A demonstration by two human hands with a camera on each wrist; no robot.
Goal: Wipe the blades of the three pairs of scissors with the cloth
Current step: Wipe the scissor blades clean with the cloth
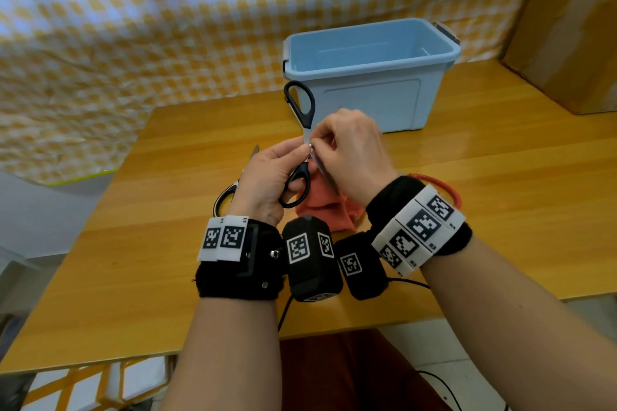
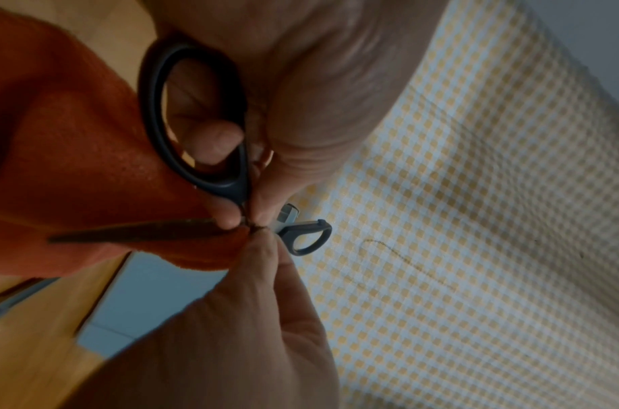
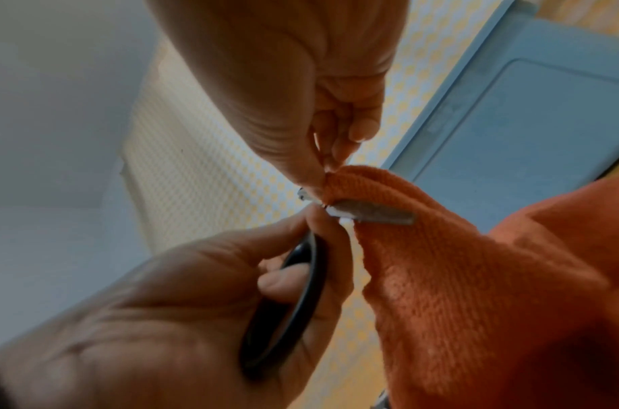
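Nearest the person, both hands meet over the wooden table [image 1: 467,157]. The left hand [image 1: 267,183] grips the black-handled scissors [image 1: 298,183], fingers curled through one handle loop, with the pair spread wide so the other loop points toward 12 o'clock. The right hand [image 1: 354,157] pinches the orange cloth [image 1: 320,207] around one blade right at the pivot.

This looks like the start of a wiping stroke on this pair; the next move probably calls for sliding the pinched cloth from pivot to tip, with fingers kept off the cutting edge.

At 9 o'clock of the left hand a second pair of scissors [image 1: 230,190] lies on the table, part hidden. A red handle [image 1: 444,187] peeks out at 3 o'clock, behind the right wrist, probably the third pair. Farther, at 1 o'clock, stands the blue bin [image 1: 367,90].

Only the wrist views show the blade against the cloth: the head view hides it behind the right hand.
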